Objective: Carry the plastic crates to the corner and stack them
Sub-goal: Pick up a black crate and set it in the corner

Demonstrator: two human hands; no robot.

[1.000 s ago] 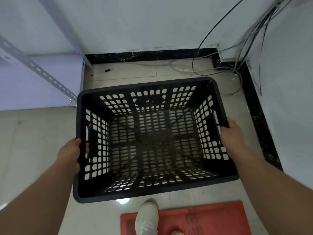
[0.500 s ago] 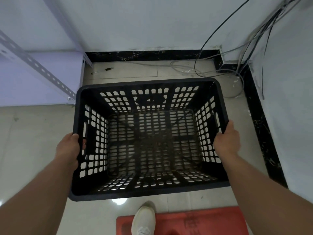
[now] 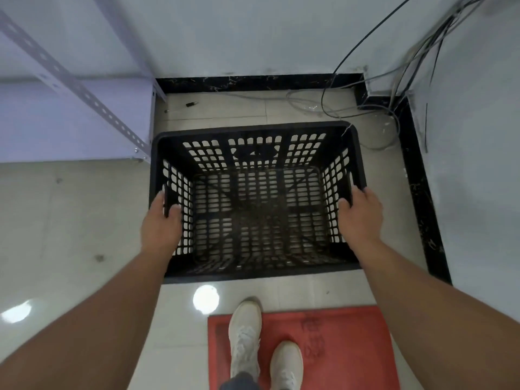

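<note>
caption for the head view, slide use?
Both hands on the black crate's side rims, low by the cabled corner.

A black plastic crate [image 3: 257,201] with slotted lattice walls and base sits upright and open-topped, empty, between the left hand [image 3: 161,225] and the right hand [image 3: 361,215]. Each short-side rim lies under one hand; the long sides run ahead of and behind the fingers. Its base looks level with the floor.
</note>
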